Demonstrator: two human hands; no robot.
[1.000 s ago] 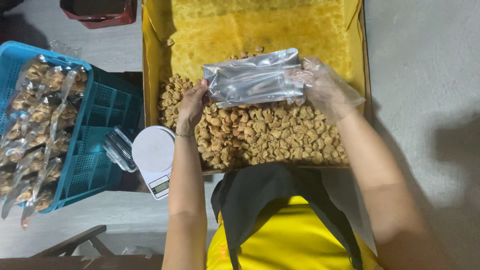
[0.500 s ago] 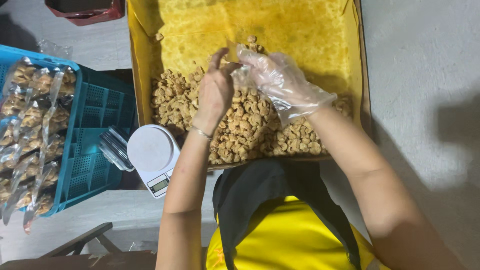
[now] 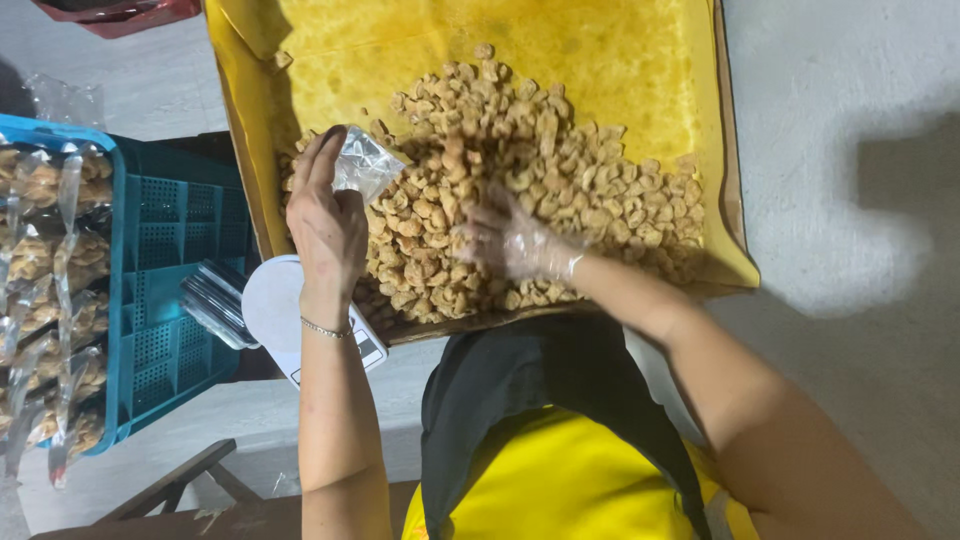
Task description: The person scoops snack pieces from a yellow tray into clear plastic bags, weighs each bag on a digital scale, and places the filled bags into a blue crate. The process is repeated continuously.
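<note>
- The small clear plastic pouch (image 3: 362,165) is pinched at its top in the bare left hand (image 3: 325,225), held low over the left edge of the wide cardboard tray lined with yellow paper (image 3: 640,70); it looks empty or nearly so, though glare makes it hard to be sure.
- The heap of golden-brown fried snack pieces (image 3: 520,150) fills the near half of that tray, from its left edge to its right edge; the far half shows bare, oil-stained yellow lining.
- The right hand (image 3: 520,245), in a thin see-through glove, is down in the heap near the tray's near edge, fingers curled into the pieces as if scooping; the blur hides whether any are gripped.
- Judging by this, the filling of this pouch has barely begun: nothing visibly sits in it, and it has not gone to the scale.
- The round white kitchen scale (image 3: 270,305) stands just off the tray's near left corner, its pan bare, partly hidden by the left forearm.
- A stack of flat clear pouches (image 3: 215,305) lies touching the scale's left side, so more remain unfilled.
- The blue slotted plastic crate (image 3: 170,250) at the far left holds several sealed packs of snack pieces (image 3: 40,260) along its left side, with much of the crate unfilled.
</note>
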